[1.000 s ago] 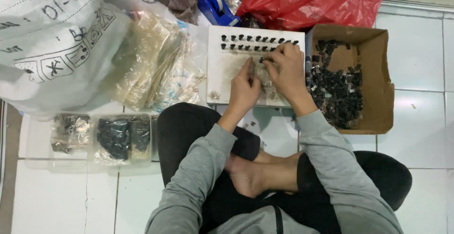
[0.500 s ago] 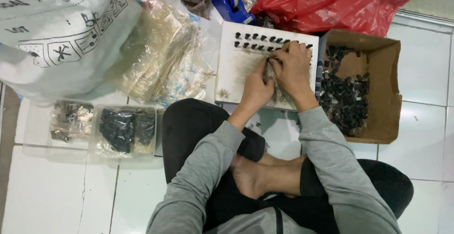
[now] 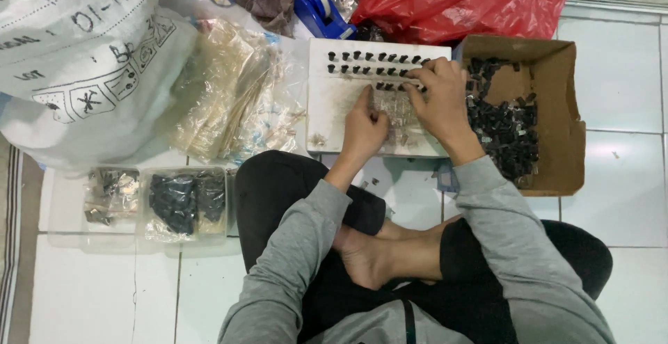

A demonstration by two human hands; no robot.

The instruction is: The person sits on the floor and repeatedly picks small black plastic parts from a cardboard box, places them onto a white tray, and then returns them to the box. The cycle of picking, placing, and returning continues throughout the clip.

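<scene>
I sit cross-legged on a white tiled floor. A white board (image 3: 334, 114) lies in front of me with rows of small black parts (image 3: 369, 62) standing along its far edge. My left hand (image 3: 365, 125) rests on the board's middle, fingers pinched down on a clear plastic sheet (image 3: 398, 111) lying there. My right hand (image 3: 437, 97) lies over the board's right side, its fingertips at the second row of black parts. What the fingertips pinch is too small to tell.
A cardboard box (image 3: 550, 114) of loose black parts stands at the right. A red plastic bag (image 3: 452, 0) and a blue tape dispenser (image 3: 316, 6) lie beyond the board. Clear bags (image 3: 229, 97), a large white sack (image 3: 83, 59) and packed bags of parts (image 3: 181, 201) are at the left.
The view has shifted slightly. My right hand has moved up toward the rows of black parts, and my left hand stays low on the board.
</scene>
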